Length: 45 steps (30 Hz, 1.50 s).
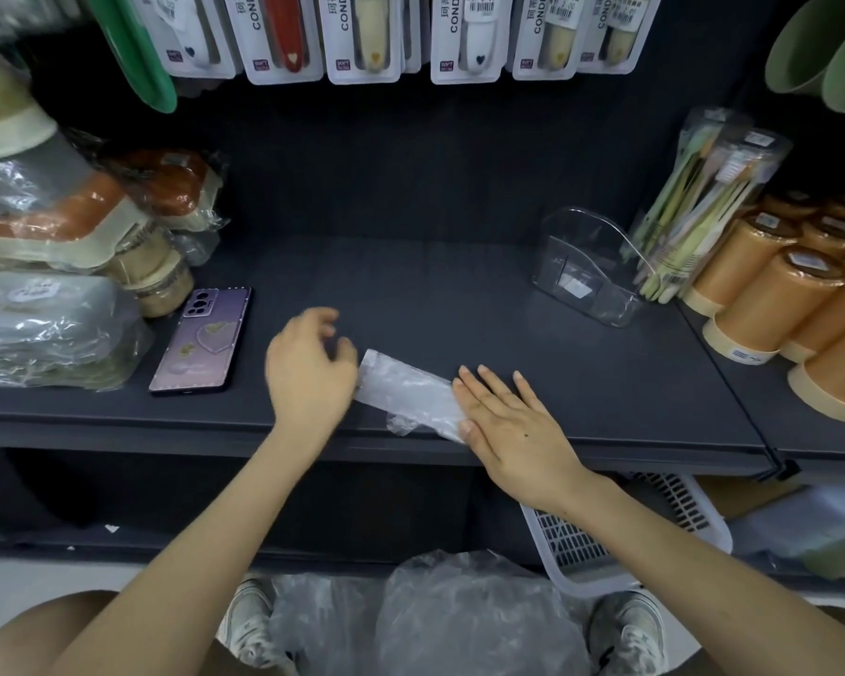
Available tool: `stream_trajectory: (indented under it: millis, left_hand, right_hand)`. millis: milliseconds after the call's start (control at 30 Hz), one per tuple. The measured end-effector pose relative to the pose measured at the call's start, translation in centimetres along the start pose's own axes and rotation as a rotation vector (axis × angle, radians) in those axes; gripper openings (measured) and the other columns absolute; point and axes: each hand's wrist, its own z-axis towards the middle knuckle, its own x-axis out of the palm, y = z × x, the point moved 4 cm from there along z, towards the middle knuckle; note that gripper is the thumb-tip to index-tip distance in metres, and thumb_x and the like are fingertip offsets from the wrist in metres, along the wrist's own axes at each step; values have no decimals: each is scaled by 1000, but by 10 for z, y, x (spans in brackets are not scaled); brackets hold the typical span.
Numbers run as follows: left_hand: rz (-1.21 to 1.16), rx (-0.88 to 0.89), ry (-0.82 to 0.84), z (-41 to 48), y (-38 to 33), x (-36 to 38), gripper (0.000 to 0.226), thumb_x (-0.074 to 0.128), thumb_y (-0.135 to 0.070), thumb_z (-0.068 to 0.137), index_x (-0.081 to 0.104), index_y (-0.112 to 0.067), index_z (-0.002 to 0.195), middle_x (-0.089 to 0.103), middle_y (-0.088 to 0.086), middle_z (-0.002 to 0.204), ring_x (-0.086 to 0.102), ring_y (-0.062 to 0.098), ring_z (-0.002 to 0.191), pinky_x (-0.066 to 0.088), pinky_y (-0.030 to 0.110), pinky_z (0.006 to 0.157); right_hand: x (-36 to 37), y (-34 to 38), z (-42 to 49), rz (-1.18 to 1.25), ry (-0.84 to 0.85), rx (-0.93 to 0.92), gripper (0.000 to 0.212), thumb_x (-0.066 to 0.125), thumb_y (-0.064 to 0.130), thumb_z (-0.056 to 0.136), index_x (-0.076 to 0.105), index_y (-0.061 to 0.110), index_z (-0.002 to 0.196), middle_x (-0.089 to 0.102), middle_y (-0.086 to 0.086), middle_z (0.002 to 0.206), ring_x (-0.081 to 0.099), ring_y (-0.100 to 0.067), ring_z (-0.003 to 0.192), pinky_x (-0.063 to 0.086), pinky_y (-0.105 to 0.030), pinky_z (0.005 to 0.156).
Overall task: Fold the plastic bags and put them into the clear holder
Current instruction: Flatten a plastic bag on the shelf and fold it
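Bag: folded clear plastic bag point(411, 390), lower centre, on dark shelf point(411, 285).
Right hand point(503, 422): flat, pressing its right end.
Left hand point(308, 368): blurred, loosely curled, empty.

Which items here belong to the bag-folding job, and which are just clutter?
Job: plastic bag, pressed by the right hand; left hand at its other end; clear holder; heap of loose bags.
Lying about: phone; orange cups; toothbrush pack; white basket.
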Motion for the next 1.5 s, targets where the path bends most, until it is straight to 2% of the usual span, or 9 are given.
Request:
stream_trajectory:
  millis: [133,233,333,600,967,1100,1167,1233,1500]
  left_hand:
    - [347,757,314,-47,-36,41,54,27,-30,93,60,-5,128,58,11,134,51,28,128,33,36,111]
    - [514,584,577,-55,-23,58,85,-15,-48,81,16,-12,152,12,1,161,4,14,149,-6,28,118]
    - [518,521,590,-47,-1,55,89,-21,-52,77,4,-16,153,0,-3,161,-10,5,145,-14,22,115]
    - [558,508,617,-45,4,47,86,-24,-50,76,-2,-19,153,-7,-7,160,-12,7,146,-16,23,114]
    - [561,513,600,-44,5,48,89,-24,-50,75,1,-17,153,-4,-4,161,-9,11,148,-13,26,115]
    - [577,518,584,-46,4,48,88,-24,-48,75,0,-16,153,-4,-3,162,-8,12,148,-13,26,115]
    - [591,517,584,-46,6,49,88,-25,-48,75,-2,-16,153,-5,-2,162,-9,12,148,-13,26,115]
    - [600,515,595,-46,6,49,88,-25,-49,75,-3,-16,153,-5,-2,162,-9,13,148,-13,27,114]
    - [552,466,640,-45,9,49,75,-13,-56,88,-7,-16,152,-8,-2,161,-12,11,147,-14,24,114]
  right_hand:
    - [1,-1,1,4,-10,-5,98,-33,60,77,11,15,152,8,3,160,-9,-6,143,-15,-33,115]
    - [1,-1,0,-15,-5,-5,98,-34,59,76,9,15,152,6,4,160,-13,-4,140,-15,-35,116]
    - [1,0,0,-19,9,12,93,-30,57,78,7,16,153,3,6,161,-11,-5,144,-14,-38,117]
    - [-6,-30,-27,-56,94,114,79,-27,65,77,-17,28,146,-13,14,158,-23,-5,142,-16,-43,117]
    - [-3,9,-17,-65,47,98,102,-38,64,68,-2,20,153,-2,5,161,-13,-14,147,-19,-44,116]
    - [-16,-18,-35,42,-117,294,87,-10,62,88,30,16,149,25,0,157,19,-22,146,8,-45,119]
    - [-24,-19,-39,75,-443,425,69,20,54,92,70,11,109,66,-9,118,60,-33,109,40,-44,94]
    - [-25,-12,-38,65,-620,507,46,45,48,87,72,14,74,66,-6,83,61,-31,77,42,-37,73]
    - [-20,4,-17,191,-389,768,23,53,28,89,75,21,87,65,-1,100,54,-27,97,37,-32,80]
